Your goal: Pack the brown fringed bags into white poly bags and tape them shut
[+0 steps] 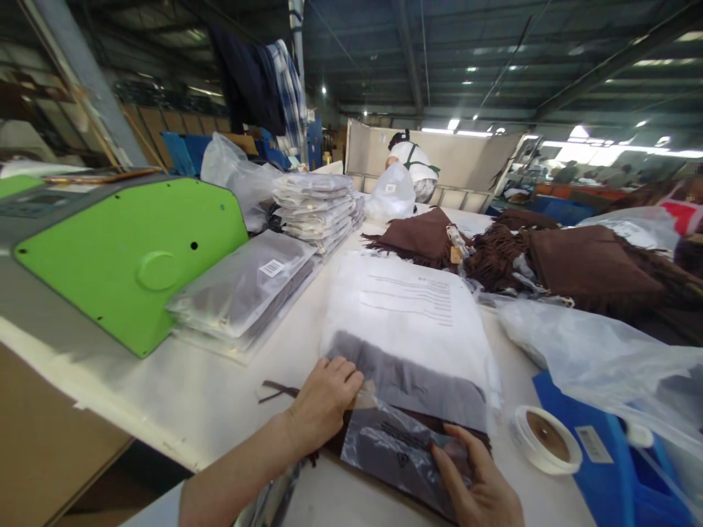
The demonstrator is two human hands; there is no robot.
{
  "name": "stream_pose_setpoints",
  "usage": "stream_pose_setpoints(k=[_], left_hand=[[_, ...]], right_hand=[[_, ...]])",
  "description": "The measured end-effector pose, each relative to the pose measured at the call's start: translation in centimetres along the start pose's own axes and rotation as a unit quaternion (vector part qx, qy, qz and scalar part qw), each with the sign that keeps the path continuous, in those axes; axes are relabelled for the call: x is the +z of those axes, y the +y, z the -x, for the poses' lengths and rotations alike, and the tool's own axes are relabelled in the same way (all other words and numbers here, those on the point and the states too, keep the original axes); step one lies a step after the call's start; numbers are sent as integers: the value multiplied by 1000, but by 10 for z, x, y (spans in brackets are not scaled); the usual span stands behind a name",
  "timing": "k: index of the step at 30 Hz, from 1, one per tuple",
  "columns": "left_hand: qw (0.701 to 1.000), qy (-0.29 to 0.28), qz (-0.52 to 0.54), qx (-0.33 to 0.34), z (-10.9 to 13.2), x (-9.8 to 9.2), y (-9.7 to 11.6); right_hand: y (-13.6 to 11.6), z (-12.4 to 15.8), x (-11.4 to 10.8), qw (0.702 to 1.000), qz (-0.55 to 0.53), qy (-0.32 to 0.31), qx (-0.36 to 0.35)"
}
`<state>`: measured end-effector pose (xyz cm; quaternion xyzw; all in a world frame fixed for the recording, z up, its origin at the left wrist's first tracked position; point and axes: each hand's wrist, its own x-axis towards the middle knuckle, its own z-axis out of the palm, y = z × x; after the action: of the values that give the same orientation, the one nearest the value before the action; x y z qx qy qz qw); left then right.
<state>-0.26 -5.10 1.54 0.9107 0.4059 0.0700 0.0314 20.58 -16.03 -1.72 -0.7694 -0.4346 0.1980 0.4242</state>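
A frosted plastic bag (417,322) with printed text lies on the white table (181,395) in front of me, a dark brown folded garment (409,384) partly inside it. My left hand (324,399) presses on the garment's near left corner at the bag's mouth, fingers curled down on it. My right hand (477,487) rests flat on the bag's folded clear flap (395,450), fingers stretched out. Brown fringe strands (277,390) trail out to the left of my left hand.
A green machine (132,256) stands at the left, with stacks of bagged garments (247,289) beside it and further back (318,208). Loose brown fringed garments (576,267) pile at the right. A tape roll (546,439) sits on a blue bin (609,476). A person (411,165) works behind.
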Motion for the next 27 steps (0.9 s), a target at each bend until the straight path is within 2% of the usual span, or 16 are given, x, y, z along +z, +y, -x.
stream_pose_setpoints(k=[4, 9, 16, 22, 25, 27], left_hand=[[999, 0, -33, 26, -4, 1, -4], [990, 112, -52, 74, -12, 11, -12], [977, 212, -7, 37, -17, 13, -12], [952, 297, 23, 68, -12, 14, -14], [946, 298, 4, 126, -8, 16, -14], [952, 257, -15, 167, -6, 17, -12]], right_hand=[[-3, 0, -2, 1000, -1, 0, 4], [-6, 0, -4, 1000, -10, -28, 2], [-14, -16, 4, 997, -48, -62, -1], [-23, -28, 11, 999, -38, -23, 30], [-26, -29, 16, 1000, -8, -14, 19], [-26, -30, 19, 999, 34, 10, -25]])
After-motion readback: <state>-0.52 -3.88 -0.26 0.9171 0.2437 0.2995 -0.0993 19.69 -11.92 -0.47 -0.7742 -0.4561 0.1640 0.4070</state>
